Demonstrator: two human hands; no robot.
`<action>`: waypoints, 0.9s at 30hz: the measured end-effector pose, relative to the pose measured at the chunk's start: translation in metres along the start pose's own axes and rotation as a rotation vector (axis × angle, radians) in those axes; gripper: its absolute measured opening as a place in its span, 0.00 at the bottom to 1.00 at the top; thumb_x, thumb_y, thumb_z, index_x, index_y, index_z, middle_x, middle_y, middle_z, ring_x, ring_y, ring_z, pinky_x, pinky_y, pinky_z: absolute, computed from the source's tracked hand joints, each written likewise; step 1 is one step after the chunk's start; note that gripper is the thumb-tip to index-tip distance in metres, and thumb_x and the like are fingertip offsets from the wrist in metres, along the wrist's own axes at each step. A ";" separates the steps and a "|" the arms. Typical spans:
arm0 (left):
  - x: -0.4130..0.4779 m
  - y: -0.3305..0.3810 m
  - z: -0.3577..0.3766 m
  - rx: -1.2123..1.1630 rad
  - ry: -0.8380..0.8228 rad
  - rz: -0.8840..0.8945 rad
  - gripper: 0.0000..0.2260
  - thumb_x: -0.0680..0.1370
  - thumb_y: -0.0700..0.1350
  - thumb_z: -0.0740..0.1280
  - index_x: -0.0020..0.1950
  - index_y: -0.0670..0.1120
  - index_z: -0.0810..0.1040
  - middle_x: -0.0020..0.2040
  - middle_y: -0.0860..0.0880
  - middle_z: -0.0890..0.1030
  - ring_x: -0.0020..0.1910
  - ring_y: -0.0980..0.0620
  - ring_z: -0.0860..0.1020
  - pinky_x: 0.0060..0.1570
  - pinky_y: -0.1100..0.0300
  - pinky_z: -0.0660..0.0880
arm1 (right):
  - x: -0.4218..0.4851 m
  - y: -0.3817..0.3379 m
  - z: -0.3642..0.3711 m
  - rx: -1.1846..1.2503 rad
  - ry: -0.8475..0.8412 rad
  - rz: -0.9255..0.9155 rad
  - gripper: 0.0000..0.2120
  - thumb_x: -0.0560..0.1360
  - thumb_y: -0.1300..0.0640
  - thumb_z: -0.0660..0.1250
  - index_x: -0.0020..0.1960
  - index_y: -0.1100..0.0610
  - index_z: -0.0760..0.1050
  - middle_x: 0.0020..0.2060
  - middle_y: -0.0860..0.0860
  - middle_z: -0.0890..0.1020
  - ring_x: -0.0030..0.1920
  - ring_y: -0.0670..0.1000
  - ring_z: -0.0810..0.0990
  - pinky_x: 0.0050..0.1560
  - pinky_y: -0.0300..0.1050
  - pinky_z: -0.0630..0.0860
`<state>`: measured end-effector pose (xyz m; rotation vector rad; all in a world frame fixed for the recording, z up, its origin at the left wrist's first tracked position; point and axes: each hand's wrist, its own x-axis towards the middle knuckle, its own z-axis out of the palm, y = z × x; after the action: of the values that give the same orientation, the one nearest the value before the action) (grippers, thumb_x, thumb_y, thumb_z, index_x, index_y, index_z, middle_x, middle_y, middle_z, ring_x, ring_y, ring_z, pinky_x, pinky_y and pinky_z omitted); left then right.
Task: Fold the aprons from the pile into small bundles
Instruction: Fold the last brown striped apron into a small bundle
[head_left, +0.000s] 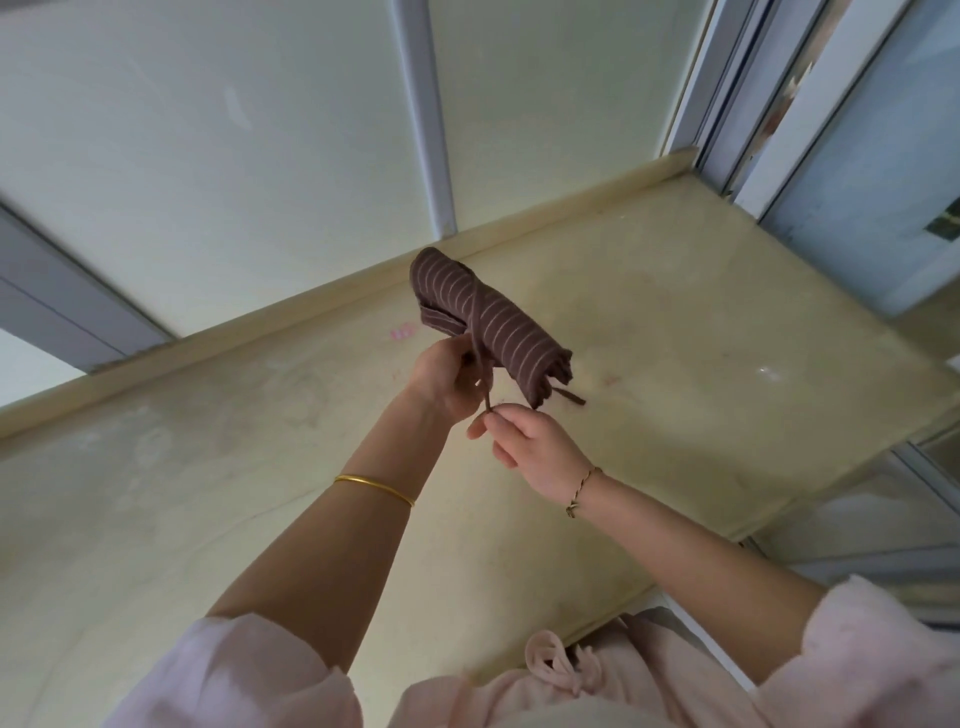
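While aloft, apron (488, 322) above beige counter (675, 322).

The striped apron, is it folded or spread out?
Folded: the striped apron is a compact rolled bundle gripped by the left hand above the counter; the right hand pinches its loose strap.

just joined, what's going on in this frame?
A person is folding aprons bare-handed. The left hand grips a brown striped apron, already rolled into a small bundle and held up above the cream counter. The right hand pinches the tie strap that hangs from the bundle, probably to wrap or tie it off. A second strap end dangles loose. No pile is in view.
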<state>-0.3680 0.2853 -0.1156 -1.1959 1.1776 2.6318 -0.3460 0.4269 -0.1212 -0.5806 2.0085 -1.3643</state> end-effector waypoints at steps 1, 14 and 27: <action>-0.003 0.002 0.000 0.055 -0.064 -0.025 0.10 0.81 0.39 0.54 0.42 0.42 0.71 0.37 0.47 0.71 0.34 0.53 0.70 0.40 0.61 0.68 | 0.001 0.003 -0.003 0.046 -0.042 0.043 0.13 0.82 0.59 0.55 0.47 0.62 0.76 0.24 0.46 0.67 0.22 0.41 0.64 0.26 0.31 0.61; -0.019 0.003 0.007 0.570 -0.133 -0.066 0.05 0.78 0.38 0.60 0.43 0.44 0.73 0.40 0.47 0.75 0.45 0.50 0.73 0.53 0.54 0.69 | 0.031 -0.011 -0.080 0.348 0.025 0.243 0.17 0.78 0.44 0.60 0.41 0.57 0.74 0.24 0.48 0.73 0.20 0.45 0.66 0.22 0.35 0.58; -0.040 -0.006 0.003 1.244 -0.038 0.089 0.04 0.79 0.38 0.60 0.52 0.42 0.73 0.32 0.47 0.74 0.26 0.53 0.69 0.28 0.64 0.69 | 0.036 -0.012 -0.065 -0.499 0.305 0.129 0.15 0.70 0.42 0.67 0.44 0.54 0.77 0.38 0.49 0.81 0.38 0.51 0.80 0.39 0.46 0.78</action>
<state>-0.3399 0.3024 -0.0913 -0.7652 2.2690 1.3164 -0.4173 0.4409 -0.1018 -0.4616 2.6134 -0.9124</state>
